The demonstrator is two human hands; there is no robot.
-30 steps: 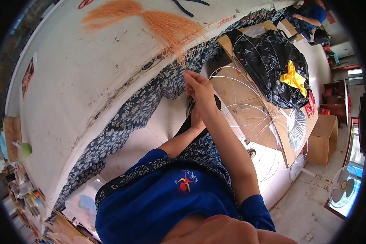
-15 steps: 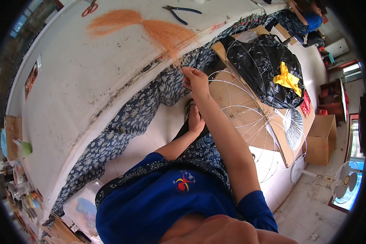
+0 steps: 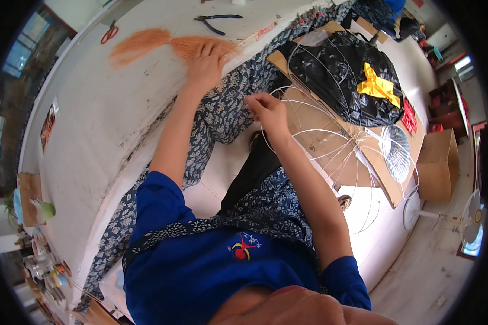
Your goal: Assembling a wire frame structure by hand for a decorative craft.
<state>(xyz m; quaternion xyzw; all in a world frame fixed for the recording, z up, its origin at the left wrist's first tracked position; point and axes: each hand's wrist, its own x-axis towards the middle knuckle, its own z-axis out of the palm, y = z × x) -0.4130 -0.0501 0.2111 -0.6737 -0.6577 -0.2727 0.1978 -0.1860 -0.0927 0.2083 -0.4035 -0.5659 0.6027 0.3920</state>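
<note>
An orange bundle of fine fibres (image 3: 142,46), tied at its narrow middle, lies on the white table. My left hand (image 3: 204,70) rests on its right half, with the fingers stretched out flat over the strands. Out past the table edge, in front of the blue patterned cloth, my right hand (image 3: 269,112) is closed in a pinch. Whatever its fingertips hold is too fine to make out. White frame wires (image 3: 322,130) curve just to the right of that hand.
Pliers (image 3: 217,24) and red-handled scissors (image 3: 109,33) lie on the white table (image 3: 103,108). Blue floral cloth (image 3: 228,116) hangs from its edge. At the right are cardboard (image 3: 309,116), a black plastic bag (image 3: 347,81) with a yellow piece on it, and a fan (image 3: 470,225).
My left hand has moved from near my lap up onto the fibre bundle. My right hand has drawn slightly away from the table, still pinched. The view has shifted a little.
</note>
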